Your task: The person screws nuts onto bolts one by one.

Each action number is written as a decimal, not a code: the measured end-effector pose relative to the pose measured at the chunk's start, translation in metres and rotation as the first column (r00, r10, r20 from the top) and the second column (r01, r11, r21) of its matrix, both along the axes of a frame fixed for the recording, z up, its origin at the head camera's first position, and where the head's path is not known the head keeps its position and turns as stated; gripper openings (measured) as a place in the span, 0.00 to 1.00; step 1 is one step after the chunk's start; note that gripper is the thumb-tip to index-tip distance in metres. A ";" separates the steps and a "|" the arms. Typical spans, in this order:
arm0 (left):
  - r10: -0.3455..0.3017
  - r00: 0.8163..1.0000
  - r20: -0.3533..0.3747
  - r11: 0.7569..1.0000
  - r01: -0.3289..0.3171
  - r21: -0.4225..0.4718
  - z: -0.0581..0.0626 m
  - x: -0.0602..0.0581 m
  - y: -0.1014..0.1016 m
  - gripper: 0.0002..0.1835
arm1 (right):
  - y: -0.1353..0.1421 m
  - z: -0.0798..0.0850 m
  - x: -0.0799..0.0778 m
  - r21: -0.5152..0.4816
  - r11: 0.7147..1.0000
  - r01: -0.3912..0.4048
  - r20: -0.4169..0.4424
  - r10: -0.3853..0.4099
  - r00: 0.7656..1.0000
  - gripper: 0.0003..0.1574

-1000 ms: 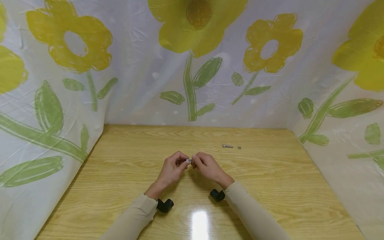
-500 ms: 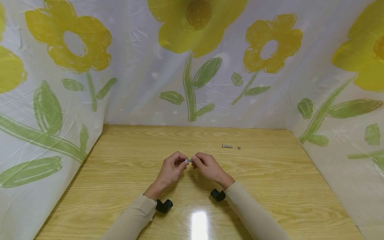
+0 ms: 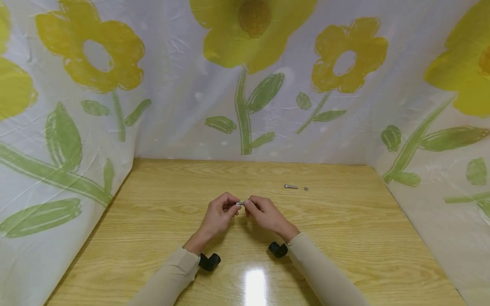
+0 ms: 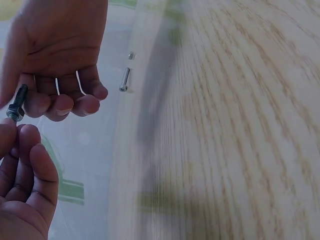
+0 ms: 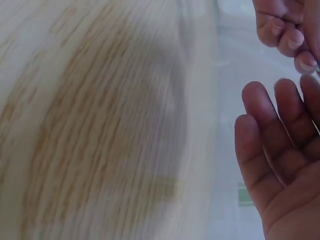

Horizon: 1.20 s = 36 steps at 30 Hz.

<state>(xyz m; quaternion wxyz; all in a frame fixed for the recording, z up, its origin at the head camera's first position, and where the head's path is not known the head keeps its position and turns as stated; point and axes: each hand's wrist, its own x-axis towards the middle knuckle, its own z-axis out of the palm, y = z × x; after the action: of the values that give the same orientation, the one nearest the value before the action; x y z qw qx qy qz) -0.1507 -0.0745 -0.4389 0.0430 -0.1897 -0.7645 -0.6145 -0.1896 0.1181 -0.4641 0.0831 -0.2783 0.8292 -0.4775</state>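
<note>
Held between both hands over the table's middle is a metal bolt with a nut on its threaded shank. My left hand pinches one end of this bolt between thumb and fingertips. The right hand has its thumb and index finger at the nut and the threaded end, with the other fingers loosely bent. Fingertips partly cover both ends. In the right wrist view, the right hand shows its bent fingers, while the left hand appears above; the bolt is nearly all out of frame.
A second bolt and a loose nut lie on the wooden table beyond the right hand. Black devices sit at both wrists. A flowered cloth hangs around the table's back and sides.
Both hands stay in nearly the same place. The right thumb and fingers shift slightly at their end of the bolt. The loose bolt and nut on the table stay put.
</note>
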 end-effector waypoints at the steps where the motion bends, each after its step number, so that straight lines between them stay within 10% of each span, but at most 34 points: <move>1: 0.000 1.000 0.001 1.000 0.000 -0.003 0.000 0.000 0.000 0.04 | 0.000 0.000 0.000 -0.011 1.000 0.004 0.007 -0.004 1.000 0.20; 36: 0.000 1.000 -0.002 1.000 0.000 0.000 -0.002 0.000 0.002 0.04 | 0.000 -0.002 -0.001 -0.062 0.998 -0.019 -0.029 0.018 0.999 0.12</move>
<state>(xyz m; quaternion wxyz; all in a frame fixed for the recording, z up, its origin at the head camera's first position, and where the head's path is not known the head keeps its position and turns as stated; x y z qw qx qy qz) -0.1507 -0.0728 -0.4405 0.0439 -0.1905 -0.7645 -0.6143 -0.1904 0.1182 -0.4657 0.0669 -0.2953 0.8124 -0.4984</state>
